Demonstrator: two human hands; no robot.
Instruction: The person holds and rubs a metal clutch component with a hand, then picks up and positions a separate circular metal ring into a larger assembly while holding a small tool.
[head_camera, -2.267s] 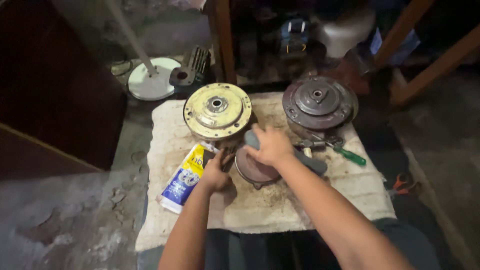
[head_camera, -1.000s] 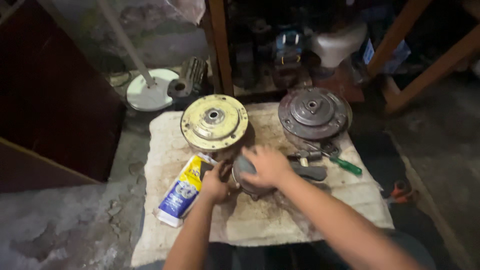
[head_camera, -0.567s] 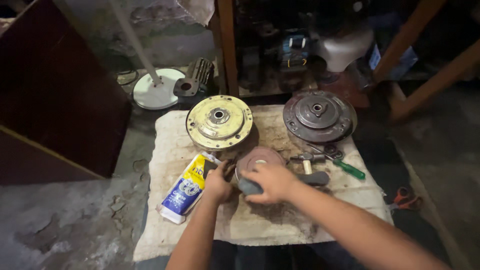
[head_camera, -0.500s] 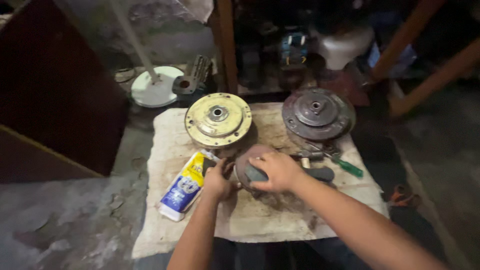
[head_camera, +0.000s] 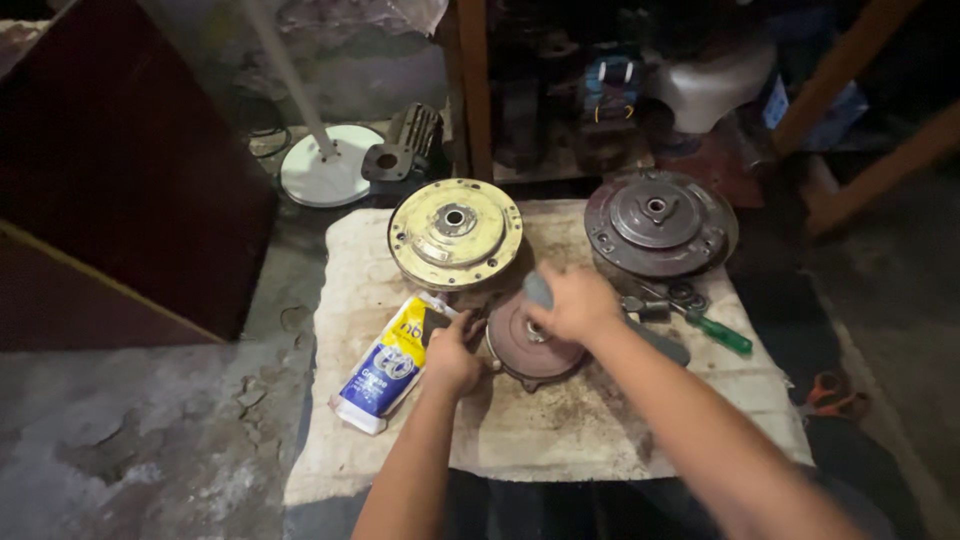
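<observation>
On the cloth (head_camera: 560, 440) before us, our hands flank a round part (head_camera: 525, 350); a pouch (head_camera: 385, 365) lies left, a screwdriver (head_camera: 715, 330) right, two discs (head_camera: 455, 232) (head_camera: 660, 222) behind.

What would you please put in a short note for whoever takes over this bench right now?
Left hand steadies the brown disc at its left edge. Right hand presses a grey tool on the disc's centre. The disc lies mid-cloth; grease pouch to its left, yellow disc and dark disc behind, screwdriver to the right. All three discs lie separate. How far the work on the brown disc has got cannot be told.
</observation>
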